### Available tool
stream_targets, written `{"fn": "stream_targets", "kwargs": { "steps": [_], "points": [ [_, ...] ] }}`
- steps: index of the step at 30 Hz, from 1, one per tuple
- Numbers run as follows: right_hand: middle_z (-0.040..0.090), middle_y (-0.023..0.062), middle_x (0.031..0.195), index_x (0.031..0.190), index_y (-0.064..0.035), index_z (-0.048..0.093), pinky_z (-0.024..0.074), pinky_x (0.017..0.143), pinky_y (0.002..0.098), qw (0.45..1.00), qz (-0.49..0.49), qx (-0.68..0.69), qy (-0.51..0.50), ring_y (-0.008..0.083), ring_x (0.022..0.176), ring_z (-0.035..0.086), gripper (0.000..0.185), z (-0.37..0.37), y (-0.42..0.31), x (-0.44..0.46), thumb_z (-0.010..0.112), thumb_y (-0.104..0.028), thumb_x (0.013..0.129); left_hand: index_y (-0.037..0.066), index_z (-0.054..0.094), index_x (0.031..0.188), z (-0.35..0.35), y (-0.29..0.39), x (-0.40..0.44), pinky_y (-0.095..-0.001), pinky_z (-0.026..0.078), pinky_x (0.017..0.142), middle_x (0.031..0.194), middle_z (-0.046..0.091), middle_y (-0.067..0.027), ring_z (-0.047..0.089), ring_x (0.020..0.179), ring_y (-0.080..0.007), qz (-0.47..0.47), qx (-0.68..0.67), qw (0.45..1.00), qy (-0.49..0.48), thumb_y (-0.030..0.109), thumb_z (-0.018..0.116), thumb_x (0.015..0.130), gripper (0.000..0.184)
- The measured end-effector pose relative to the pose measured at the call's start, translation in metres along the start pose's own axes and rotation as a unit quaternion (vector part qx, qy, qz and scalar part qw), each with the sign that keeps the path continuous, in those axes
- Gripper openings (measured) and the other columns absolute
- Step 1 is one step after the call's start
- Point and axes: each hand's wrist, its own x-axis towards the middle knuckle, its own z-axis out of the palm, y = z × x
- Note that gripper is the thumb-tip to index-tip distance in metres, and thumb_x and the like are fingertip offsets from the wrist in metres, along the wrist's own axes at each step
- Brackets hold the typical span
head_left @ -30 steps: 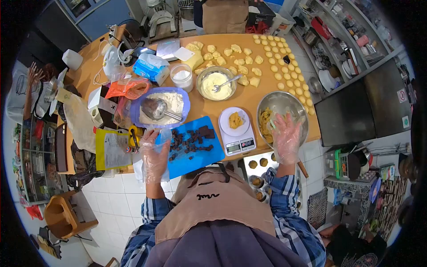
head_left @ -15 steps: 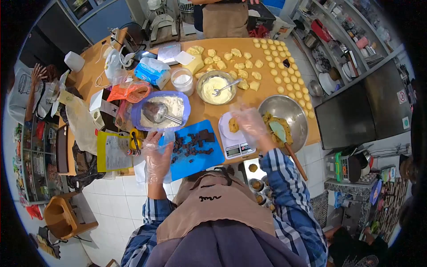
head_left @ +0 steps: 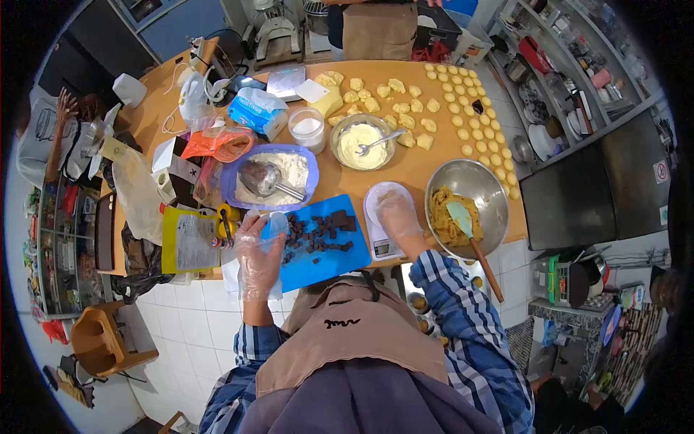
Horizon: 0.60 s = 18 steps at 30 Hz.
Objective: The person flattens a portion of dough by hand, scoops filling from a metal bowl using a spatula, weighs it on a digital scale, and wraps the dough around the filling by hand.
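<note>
My left hand (head_left: 259, 254), in a clear plastic glove, is held open at the left edge of the blue cutting board (head_left: 318, 266). Chopped dark chocolate (head_left: 318, 235) lies on that board. Over the plate of the white kitchen scale (head_left: 383, 249) my right hand (head_left: 396, 215), also gloved, is closed around a piece of dough, which it mostly hides. To its right stands a steel mixing bowl (head_left: 495, 210) holding brown-yellow dough (head_left: 448, 226) and a pale green spatula (head_left: 460, 217) with a wooden handle.
A glass bowl of cream (head_left: 354, 148) with a fork stands beyond the scale. Left of it are a purple tub of flour (head_left: 312, 177) with a scoop and a white jar (head_left: 307, 130). Dough pieces (head_left: 397, 108) and rounds (head_left: 463, 134) cover the far right. Another person (head_left: 379, 32) stands opposite.
My right hand has moved left from beside the bowl onto the scale plate, closing over the dough piece there. My left hand stays by the board. The view has shifted slightly.
</note>
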Motion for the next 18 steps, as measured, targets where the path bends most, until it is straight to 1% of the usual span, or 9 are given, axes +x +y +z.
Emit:
{"fn": "stream_targets", "kwargs": {
  "steps": [1,4,7,10,13,16,18],
  "points": [
    [0.064,0.0199,0.090,0.090,-0.0024,0.066,0.0480,0.081,0.0414,1.000,0.003,-0.006,-0.011,0.0342,0.086,0.060,0.020,0.006,-0.001,-0.001,0.049,-0.009,0.082,-0.002,0.060,0.111,0.000,0.002,0.000,-0.0430,0.042,0.094,0.117,0.054,-0.0228,0.052,0.110,-0.0376,-0.003,-0.005,1.000,-0.004,0.013,0.073,0.073,0.043],
    [0.064,0.0194,0.092,0.089,-0.0027,0.066,0.0479,0.081,0.0405,0.999,-0.010,0.019,0.038,0.0327,0.087,0.061,0.019,-0.004,-0.002,-0.007,0.050,-0.009,0.081,-0.002,0.059,0.112,0.002,0.008,0.000,-0.0430,0.042,0.094,0.117,0.054,-0.0226,0.052,0.110,-0.0375,-0.005,-0.021,1.000,-0.012,0.013,0.074,0.073,0.044],
    [0.064,0.0203,0.093,0.088,-0.0036,0.066,0.0472,0.083,0.0410,0.998,0.036,0.059,0.011,0.0312,0.090,0.061,0.018,-0.005,-0.002,-0.001,0.050,-0.009,0.081,-0.002,0.059,0.112,0.004,0.010,0.001,-0.0433,0.042,0.094,0.117,0.054,-0.0227,0.052,0.110,-0.0376,0.002,-0.026,1.000,-0.017,0.013,0.074,0.073,0.044],
    [0.064,0.0207,0.096,0.095,0.0004,0.065,0.0470,0.085,0.0402,0.993,0.039,0.105,-0.047,0.0322,0.093,0.061,0.023,-0.015,0.006,0.003,0.056,-0.017,0.083,-0.002,0.059,0.111,0.006,0.007,0.002,-0.0436,0.042,0.094,0.117,0.054,-0.0229,0.052,0.110,-0.0380,0.012,-0.020,1.000,-0.020,0.013,0.074,0.073,0.044],
    [0.067,0.0198,0.089,0.103,0.0036,0.062,0.0497,0.076,0.0416,0.961,0.046,0.270,-0.026,0.0306,0.087,0.065,0.035,-0.060,0.014,0.003,0.064,-0.018,0.076,-0.002,0.059,0.111,0.004,0.002,0.002,-0.0437,0.042,0.094,0.118,0.054,-0.0232,0.052,0.110,-0.0385,0.013,-0.019,1.000,-0.008,0.013,0.074,0.072,0.045],
    [0.066,0.0226,0.090,0.117,0.0042,0.054,0.0498,0.076,0.0430,0.891,0.139,0.433,0.003,0.0306,0.087,0.065,0.057,-0.085,0.027,-0.003,0.071,-0.025,0.071,-0.002,0.059,0.111,0.001,-0.005,0.002,-0.0438,0.043,0.094,0.117,0.054,-0.0232,0.052,0.110,-0.0385,0.002,-0.020,1.000,0.002,0.013,0.075,0.071,0.045],
    [0.066,0.0216,0.090,0.124,-0.0011,0.051,0.0500,0.076,0.0431,0.897,0.128,0.422,-0.028,0.0312,0.088,0.065,0.055,-0.092,0.028,-0.002,0.067,-0.022,0.076,-0.002,0.059,0.111,0.003,-0.010,0.003,-0.0439,0.043,0.094,0.117,0.054,-0.0230,0.052,0.110,-0.0383,0.002,-0.017,1.000,0.006,0.012,0.075,0.071,0.045]
  ]
}}
